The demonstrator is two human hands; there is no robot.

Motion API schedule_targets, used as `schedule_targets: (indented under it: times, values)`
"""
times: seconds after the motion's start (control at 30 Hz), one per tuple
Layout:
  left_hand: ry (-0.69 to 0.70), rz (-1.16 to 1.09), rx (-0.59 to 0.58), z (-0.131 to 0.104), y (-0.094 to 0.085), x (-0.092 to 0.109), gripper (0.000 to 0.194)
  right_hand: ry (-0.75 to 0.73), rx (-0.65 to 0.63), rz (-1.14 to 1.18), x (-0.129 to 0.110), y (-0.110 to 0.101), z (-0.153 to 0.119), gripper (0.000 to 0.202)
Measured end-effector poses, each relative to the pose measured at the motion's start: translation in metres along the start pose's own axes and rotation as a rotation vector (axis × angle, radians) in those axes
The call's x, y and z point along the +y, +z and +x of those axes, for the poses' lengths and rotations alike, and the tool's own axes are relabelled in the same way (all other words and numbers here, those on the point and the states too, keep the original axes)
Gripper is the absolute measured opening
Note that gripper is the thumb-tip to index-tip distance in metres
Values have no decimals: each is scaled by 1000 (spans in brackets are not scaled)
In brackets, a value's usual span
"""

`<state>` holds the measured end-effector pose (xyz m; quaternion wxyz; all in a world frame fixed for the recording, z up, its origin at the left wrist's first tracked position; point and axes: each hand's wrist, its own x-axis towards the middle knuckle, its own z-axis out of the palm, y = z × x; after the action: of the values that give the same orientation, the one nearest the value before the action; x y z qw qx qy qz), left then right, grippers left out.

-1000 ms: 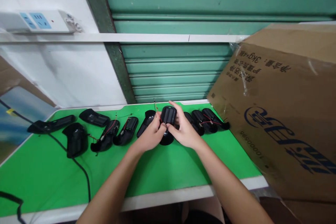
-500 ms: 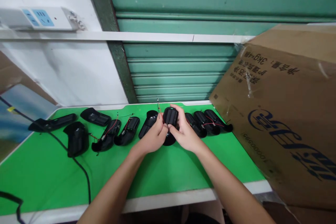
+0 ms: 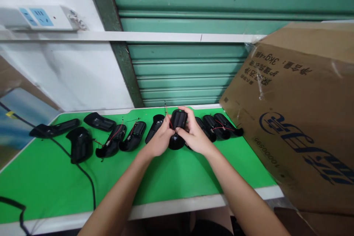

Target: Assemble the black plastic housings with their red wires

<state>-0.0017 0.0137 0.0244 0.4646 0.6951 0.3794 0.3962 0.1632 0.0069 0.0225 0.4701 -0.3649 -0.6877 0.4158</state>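
Note:
Between my two hands is a black plastic housing point(image 3: 179, 118) with a rounded, glossy lower end, held just above the green mat. My left hand point(image 3: 163, 138) grips its left side, and thin red and black wires point(image 3: 166, 110) rise beside those fingers. My right hand point(image 3: 193, 131) wraps round its right side, thumb pressed on the front near the middle. Any small part under the fingertips is too hidden to make out. Close by on the left lies another black housing point(image 3: 155, 127); on the right, a row of similar housings point(image 3: 211, 125) with red wires.
More black housings point(image 3: 81, 145) lie on the left of the green table mat point(image 3: 166, 188). A black cable point(image 3: 83, 173) crosses that side. A large cardboard box point(image 3: 290, 118) borders the right, a green shutter point(image 3: 188, 70) the back. A socket strip point(image 3: 41, 17) is on the wall.
My left fingers have shifted slightly down and away from the middle of the housing, showing more of its glossy lower end. The view has moved a little; the other housings lie as before.

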Motion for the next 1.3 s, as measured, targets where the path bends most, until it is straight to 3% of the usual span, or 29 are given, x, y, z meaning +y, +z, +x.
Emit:
schedule_targets:
  times: [0.13, 0.3, 0.37, 0.53, 0.7, 0.8, 0.97, 1.03, 1.1, 1.2, 1.3]
  values:
    - [-55, -137, 98, 5, -5, -7, 32, 23, -31, 99, -3, -8, 3, 68]
    - [-31, 17, 125, 3, -12, -5, 53, 52, 249, 88, 12, -18, 12, 51]
    - [12, 98, 120, 2, -13, -4, 61, 95, 277, 82, 14, -19, 13, 48]
    - [88, 13, 200, 6, -7, -12, 67, 160, 94, 32, -4, -10, 5, 55]
    - [35, -215, 242, 9, 3, -15, 62, 176, -52, 73, -17, -6, 0, 79]
    - [-14, -223, 203, 6, 6, -11, 54, 203, -34, 56, -12, -9, 1, 80]
    - [-41, -67, 92, -3, 9, -1, 52, 225, -27, 70, -5, -15, 2, 63]
    - [-35, -27, 78, -5, 10, 0, 54, 196, -52, 31, -6, -16, 1, 70]
    - [-57, -45, 54, -6, 10, -1, 56, 159, -65, -36, -7, -18, 0, 79]
    - [-59, -47, 44, -6, 9, 1, 56, 108, -25, -159, -8, -31, 0, 74]
    - [56, 184, 54, -7, 5, 7, 44, 85, 101, -425, -7, -54, -2, 74]
